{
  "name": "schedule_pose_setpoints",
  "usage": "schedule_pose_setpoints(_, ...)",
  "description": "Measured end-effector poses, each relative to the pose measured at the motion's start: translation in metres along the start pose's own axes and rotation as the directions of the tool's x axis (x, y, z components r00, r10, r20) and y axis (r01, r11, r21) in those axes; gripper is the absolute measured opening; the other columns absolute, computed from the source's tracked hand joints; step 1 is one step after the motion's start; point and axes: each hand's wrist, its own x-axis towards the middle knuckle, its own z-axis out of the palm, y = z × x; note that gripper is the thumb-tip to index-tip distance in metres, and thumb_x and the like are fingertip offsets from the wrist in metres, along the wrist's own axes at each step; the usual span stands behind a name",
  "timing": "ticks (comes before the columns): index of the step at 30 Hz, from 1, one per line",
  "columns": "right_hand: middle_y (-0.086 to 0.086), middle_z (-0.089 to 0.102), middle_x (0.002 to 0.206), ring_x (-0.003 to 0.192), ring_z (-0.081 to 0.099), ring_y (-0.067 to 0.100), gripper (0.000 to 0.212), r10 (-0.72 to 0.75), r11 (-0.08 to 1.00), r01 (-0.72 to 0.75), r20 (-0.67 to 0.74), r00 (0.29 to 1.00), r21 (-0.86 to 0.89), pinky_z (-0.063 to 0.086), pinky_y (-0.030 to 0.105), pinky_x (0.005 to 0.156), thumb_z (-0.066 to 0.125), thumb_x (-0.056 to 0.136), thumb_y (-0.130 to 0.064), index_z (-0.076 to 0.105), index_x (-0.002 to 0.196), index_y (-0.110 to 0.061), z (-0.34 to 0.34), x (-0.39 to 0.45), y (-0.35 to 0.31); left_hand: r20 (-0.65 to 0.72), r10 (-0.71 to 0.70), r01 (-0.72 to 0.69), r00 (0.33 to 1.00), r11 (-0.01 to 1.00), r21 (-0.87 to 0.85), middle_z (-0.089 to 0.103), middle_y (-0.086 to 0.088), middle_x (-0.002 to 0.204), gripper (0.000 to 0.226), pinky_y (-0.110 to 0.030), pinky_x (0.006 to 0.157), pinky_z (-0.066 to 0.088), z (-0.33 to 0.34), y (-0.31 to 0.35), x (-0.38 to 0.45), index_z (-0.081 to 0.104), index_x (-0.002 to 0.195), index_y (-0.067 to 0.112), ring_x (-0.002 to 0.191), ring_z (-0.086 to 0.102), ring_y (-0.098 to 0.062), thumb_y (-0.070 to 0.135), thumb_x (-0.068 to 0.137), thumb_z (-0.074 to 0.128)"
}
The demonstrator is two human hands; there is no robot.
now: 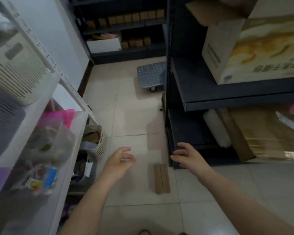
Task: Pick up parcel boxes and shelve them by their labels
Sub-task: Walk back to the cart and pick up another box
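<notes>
A small brown parcel box (161, 178) lies flat on the tiled floor beside the foot of the dark shelf unit (210, 99). My left hand (120, 161) hovers above the floor to the left of the box, fingers loosely curled and apart, holding nothing. My right hand (187, 156) is stretched out above and right of the box, fingers spread, close to the corner of the dark shelf's lowest level. Rows of small brown boxes (136, 16) stand on the far dark shelves. A large printed carton (255, 50) sits on the right shelf.
A white shelf unit (61, 116) on the left holds baskets, bags and small items. A wheeled platform trolley (151, 75) stands on the floor ahead. A white bin (105, 44) sits on the far shelf. Flat cardboard and a white roll (217, 129) fill the right shelf's lower level.
</notes>
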Motion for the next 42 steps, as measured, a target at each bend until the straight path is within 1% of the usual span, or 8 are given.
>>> schedule_pose_setpoints(8,0.002,0.056,0.107,0.103,0.054,0.017,0.063,0.06,0.99,-0.067,-0.062,0.996,-0.123,0.043,0.029,0.09,0.068,0.081,-0.021,0.038,0.137,-0.013,0.021,0.093,0.14,0.056,-0.007,0.006,0.998,1.0,0.031,0.061,-0.002,0.095,0.038,-0.018,0.055,0.039,0.084,-0.146,0.114,0.054,0.119,0.015,0.071,0.053,-0.005,0.011,0.082,0.063)
schedule_pose_setpoints(15,-0.01,0.05,0.097,0.096,0.053,0.014,0.064,0.128,0.962,-0.134,-0.042,0.991,-0.239,0.043,0.026,0.085,0.068,0.079,-0.021,0.038,0.136,-0.016,0.067,0.208,0.289,0.075,-0.072,0.069,0.995,0.997,0.041,0.054,-0.007,0.101,0.044,-0.001,0.049,0.037,0.162,-0.308,0.222,0.053,0.121,0.004,0.085,0.052,-0.019,0.005,0.079,0.067)
schedule_pose_setpoints(18,-0.001,0.05,0.116,0.101,0.049,0.014,0.07,0.118,0.947,-0.124,-0.038,0.992,-0.297,0.039,0.023,0.081,0.071,0.077,-0.024,0.036,0.137,-0.016,0.082,0.26,0.341,0.097,-0.083,0.079,0.992,0.996,0.047,0.051,-0.006,0.106,0.048,-0.002,0.05,0.037,0.194,-0.362,0.27,0.051,0.123,0.008,0.091,0.051,-0.018,0.009,0.078,0.068)
schedule_pose_setpoints(21,0.004,0.047,0.135,0.112,0.047,0.015,0.073,0.076,0.933,-0.084,-0.037,0.996,-0.349,0.035,0.02,0.084,0.072,0.076,-0.027,0.035,0.138,-0.016,0.092,0.299,0.375,0.14,-0.079,0.071,0.987,0.996,0.062,0.05,-0.008,0.123,0.055,-0.015,0.07,0.04,0.221,-0.403,0.309,0.046,0.129,0.014,0.106,0.05,-0.017,0.016,0.079,0.068)
schedule_pose_setpoints(25,-0.002,0.052,0.113,0.093,0.051,0.007,0.069,0.061,0.918,-0.063,-0.017,0.998,-0.391,0.041,0.009,0.074,0.075,0.074,-0.027,0.04,0.13,-0.008,0.096,0.337,0.414,0.214,-0.105,0.079,0.971,0.989,0.126,0.037,-0.014,0.145,0.073,-0.021,0.088,0.037,0.251,-0.448,0.346,0.029,0.141,0.016,0.13,0.041,-0.023,0.022,0.079,0.068)
schedule_pose_setpoints(30,0.011,0.041,0.142,0.13,0.042,0.027,0.1,0.272,0.918,-0.264,-0.016,0.962,-0.296,0.036,0.035,0.107,0.078,0.068,-0.038,0.019,0.141,-0.005,0.102,0.373,0.464,0.258,-0.237,0.2,0.936,0.966,0.161,0.025,-0.01,0.154,0.09,-0.03,0.102,0.039,0.278,-0.487,0.359,0.007,0.147,0.019,0.135,0.036,-0.024,0.022,0.08,0.066)
schedule_pose_setpoints(34,0.002,0.057,0.123,0.114,0.054,0.02,0.098,0.262,0.935,-0.245,0.032,0.965,-0.258,0.044,0.038,0.102,0.083,0.045,-0.043,0.038,0.127,-0.016,0.108,0.387,0.489,0.301,-0.288,0.289,0.909,0.956,0.04,0.052,-0.004,0.126,0.082,-0.034,0.089,0.044,0.294,-0.498,0.36,0.019,0.142,0.029,0.117,0.05,-0.025,0.033,0.076,0.068)
schedule_pose_setpoints(42,-0.003,0.056,0.115,0.11,0.055,0.017,0.08,0.125,0.975,-0.119,0.02,0.992,-0.187,0.045,0.032,0.097,0.079,0.067,-0.032,0.035,0.134,-0.023,0.123,0.376,0.483,0.161,-0.174,0.207,0.972,0.955,-0.214,0.062,0.008,0.098,0.09,-0.034,0.094,0.049,0.292,-0.497,0.348,0.041,0.128,0.029,0.099,0.06,-0.018,0.037,0.044,0.072)
